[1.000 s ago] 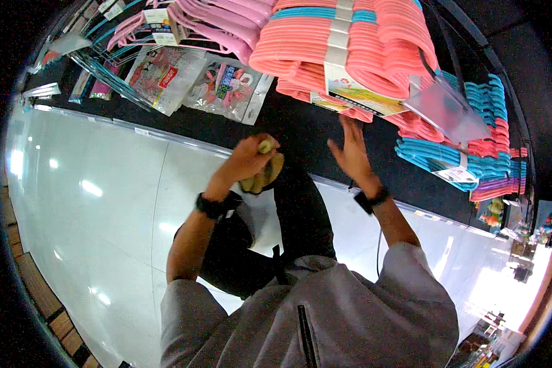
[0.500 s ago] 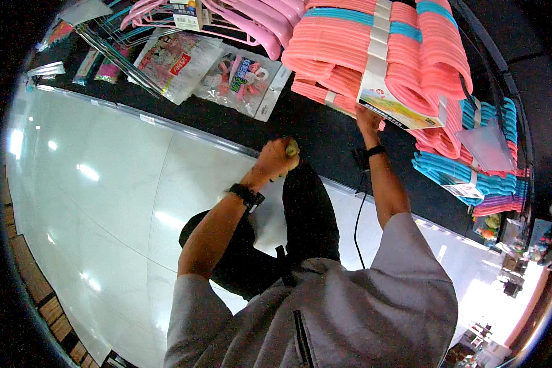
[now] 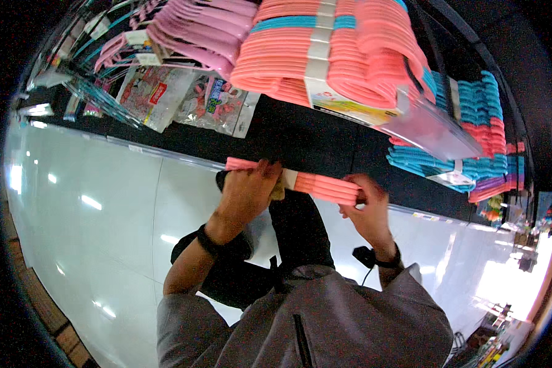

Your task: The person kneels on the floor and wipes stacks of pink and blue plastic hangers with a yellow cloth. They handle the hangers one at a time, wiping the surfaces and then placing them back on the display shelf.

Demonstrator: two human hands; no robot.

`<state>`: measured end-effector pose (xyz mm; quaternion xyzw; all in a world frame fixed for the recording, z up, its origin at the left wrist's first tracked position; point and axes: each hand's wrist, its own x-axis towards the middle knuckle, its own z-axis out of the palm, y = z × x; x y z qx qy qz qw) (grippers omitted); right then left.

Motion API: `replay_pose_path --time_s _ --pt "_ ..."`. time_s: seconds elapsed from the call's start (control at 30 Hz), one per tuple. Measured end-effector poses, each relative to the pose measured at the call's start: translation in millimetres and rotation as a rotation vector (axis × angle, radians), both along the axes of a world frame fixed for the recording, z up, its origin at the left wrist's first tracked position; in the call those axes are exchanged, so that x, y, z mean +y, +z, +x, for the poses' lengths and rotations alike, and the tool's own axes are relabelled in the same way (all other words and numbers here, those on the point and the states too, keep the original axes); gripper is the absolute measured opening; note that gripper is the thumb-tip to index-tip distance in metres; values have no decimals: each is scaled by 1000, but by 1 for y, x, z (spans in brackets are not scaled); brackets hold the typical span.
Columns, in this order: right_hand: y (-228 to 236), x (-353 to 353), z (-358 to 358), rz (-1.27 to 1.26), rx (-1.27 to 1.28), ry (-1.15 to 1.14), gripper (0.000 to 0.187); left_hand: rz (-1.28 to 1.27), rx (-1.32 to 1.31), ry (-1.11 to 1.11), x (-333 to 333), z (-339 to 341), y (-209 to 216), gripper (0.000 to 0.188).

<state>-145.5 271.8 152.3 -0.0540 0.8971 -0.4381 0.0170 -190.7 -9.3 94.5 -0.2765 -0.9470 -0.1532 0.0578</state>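
Left hand (image 3: 246,191) gripping a banded coral hanger bundle (image 3: 325,186) at frame center, right hand (image 3: 371,207) pinching its right end, clear bag (image 3: 225,115) at upper left containing pink pieces (image 3: 203,97), lying on black shelf (image 3: 294,127)

Held salmon bundle (image 3: 325,187), at shelf's front edge: smooth plastic look; pale wrap (image 3: 290,178), paper-like. Shelf (image 3: 288,132): matt black. Front-edge strip (image 3: 172,158): shiny, clear plastic look. Just behind that edge, packet (image 3: 218,101): glossy, crinkled clear film. Pink hangers (image 3: 196,34): smooth, sheeny plastic. Floor (image 3: 92,165): smooth, high gloss. Shirt (image 3: 349,313): matt grey cloth.
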Motion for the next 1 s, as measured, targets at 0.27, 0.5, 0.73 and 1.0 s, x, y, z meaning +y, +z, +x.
replay_pose_path --time_s 0.27,0.5,0.73,1.0 --pt "101 1 -10 -511 274 -18 63 131 20 28 7 -13 150 50" --pt "108 -5 -36 -749 235 -15 60 116 3 72 9 -35 171 51" --pt "115 -13 -51 -607 403 -35 50 191 132 -19 5 -48 164 45" --pt "121 -11 -88 -371 786 -38 43 83 153 65 15 -60 185 40"
